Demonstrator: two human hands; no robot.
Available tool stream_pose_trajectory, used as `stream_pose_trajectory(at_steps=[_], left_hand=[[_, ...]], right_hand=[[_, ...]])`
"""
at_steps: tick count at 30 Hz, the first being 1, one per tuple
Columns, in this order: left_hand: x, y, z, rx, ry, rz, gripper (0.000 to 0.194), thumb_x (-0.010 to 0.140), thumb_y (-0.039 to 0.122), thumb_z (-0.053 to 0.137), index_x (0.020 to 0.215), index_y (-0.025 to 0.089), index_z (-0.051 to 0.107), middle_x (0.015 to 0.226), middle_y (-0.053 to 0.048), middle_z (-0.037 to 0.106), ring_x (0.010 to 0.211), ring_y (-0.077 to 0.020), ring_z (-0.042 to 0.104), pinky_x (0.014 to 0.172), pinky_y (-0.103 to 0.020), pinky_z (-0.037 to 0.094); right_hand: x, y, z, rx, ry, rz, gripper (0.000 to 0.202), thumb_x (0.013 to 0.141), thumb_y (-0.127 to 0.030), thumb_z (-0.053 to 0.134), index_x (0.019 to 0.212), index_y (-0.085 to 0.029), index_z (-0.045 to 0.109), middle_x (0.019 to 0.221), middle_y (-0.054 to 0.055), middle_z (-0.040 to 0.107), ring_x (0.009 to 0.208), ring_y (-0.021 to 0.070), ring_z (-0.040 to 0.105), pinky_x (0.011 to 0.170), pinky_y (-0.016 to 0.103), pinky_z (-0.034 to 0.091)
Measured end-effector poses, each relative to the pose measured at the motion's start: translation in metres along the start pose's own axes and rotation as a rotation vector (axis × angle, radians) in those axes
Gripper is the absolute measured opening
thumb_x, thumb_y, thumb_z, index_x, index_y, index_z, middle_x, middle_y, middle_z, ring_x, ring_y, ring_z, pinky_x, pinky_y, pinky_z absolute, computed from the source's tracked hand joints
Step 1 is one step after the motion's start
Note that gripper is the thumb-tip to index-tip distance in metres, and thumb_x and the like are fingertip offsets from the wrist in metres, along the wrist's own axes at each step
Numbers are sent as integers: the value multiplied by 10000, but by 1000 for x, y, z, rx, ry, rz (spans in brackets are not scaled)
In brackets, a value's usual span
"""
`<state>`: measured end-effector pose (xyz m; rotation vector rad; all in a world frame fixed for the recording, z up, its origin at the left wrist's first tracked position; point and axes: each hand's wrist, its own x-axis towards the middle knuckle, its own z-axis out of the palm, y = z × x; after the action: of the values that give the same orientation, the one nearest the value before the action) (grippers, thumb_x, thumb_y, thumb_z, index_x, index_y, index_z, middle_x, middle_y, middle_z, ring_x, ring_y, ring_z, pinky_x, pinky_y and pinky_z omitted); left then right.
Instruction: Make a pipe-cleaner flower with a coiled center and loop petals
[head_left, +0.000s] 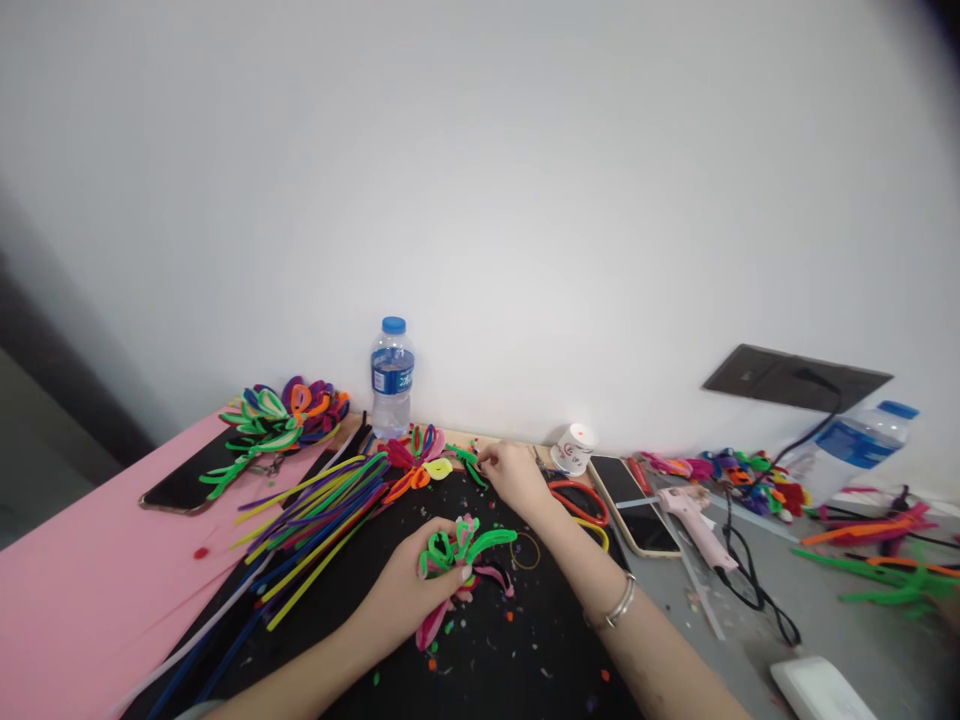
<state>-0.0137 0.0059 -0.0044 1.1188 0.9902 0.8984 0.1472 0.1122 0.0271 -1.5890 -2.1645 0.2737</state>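
Observation:
My left hand is closed around a pipe-cleaner flower bunch with green and pink loops, held low over the black mat. One green loop sticks out to the right, and pink ends hang beneath. Farther back, my right hand reaches to the mat's far edge with its fingers bent together. Its fingertips are right beside a small green pipe-cleaner piece; whether they grip anything is too small to tell. Left of that piece lies a red, orange and yellow pipe-cleaner flower.
Loose pipe cleaners fan across the left side, near finished flowers on a phone. A water bottle stands against the wall. Rightward are a paper cup, another phone and a corded pink glue gun.

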Motion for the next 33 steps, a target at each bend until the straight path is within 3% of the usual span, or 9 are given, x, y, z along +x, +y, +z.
stream_pose_trajectory(at_steps=[3, 7, 11, 17, 21, 26, 33], left_hand=[[1, -1, 0, -7, -2, 0, 310, 684, 324, 690, 878, 188, 490, 686, 25, 618, 578, -149, 648, 509, -219, 490], [3, -4, 0, -4, -4, 4, 306, 693, 312, 685, 891, 187, 489, 697, 24, 617, 578, -151, 654, 504, -214, 487], [3, -6, -1, -13, -2, 2, 302, 697, 297, 683, 901, 186, 490, 691, 23, 616, 567, -146, 649, 497, -210, 484], [2, -5, -2, -32, 6, 9, 282, 700, 290, 680, 874, 186, 483, 699, 25, 611, 556, -138, 647, 497, -208, 486], [4, -5, -2, -25, 12, 7, 286, 703, 286, 674, 888, 186, 480, 716, 12, 627, 580, -158, 663, 510, -224, 495], [6, -8, -4, -36, 26, -14, 288, 710, 294, 664, 905, 183, 483, 701, 4, 639, 582, -175, 668, 494, -230, 487], [4, -4, -6, -60, 58, -23, 322, 698, 314, 684, 930, 180, 506, 767, -19, 665, 611, -187, 676, 510, -243, 498]], right_hand=[[13, -1, 4, -49, 7, 44, 188, 778, -132, 493, 741, -167, 674, 885, 87, 660, 765, 177, 598, 682, 257, 392], [26, -3, 9, -110, 24, 118, 185, 799, -198, 496, 851, -150, 667, 852, 108, 650, 825, 212, 585, 694, 278, 396], [33, -5, 19, -130, 39, 150, 103, 702, -210, 607, 710, -123, 660, 918, 150, 612, 891, 249, 551, 713, 294, 404], [31, -3, 20, 1, 123, 143, 85, 703, -132, 555, 645, -159, 610, 762, 74, 628, 757, 179, 574, 680, 254, 412], [16, 3, 11, 148, 193, 132, 73, 733, -165, 515, 673, -186, 549, 591, -6, 590, 583, 143, 580, 573, 228, 422], [-19, 12, -2, 342, 232, 81, 78, 700, -121, 480, 729, -193, 468, 652, -6, 586, 592, 134, 607, 533, 207, 458], [-83, 26, -13, 450, 137, 86, 237, 627, -42, 441, 790, -211, 470, 561, -66, 451, 467, 106, 473, 456, 195, 368]])
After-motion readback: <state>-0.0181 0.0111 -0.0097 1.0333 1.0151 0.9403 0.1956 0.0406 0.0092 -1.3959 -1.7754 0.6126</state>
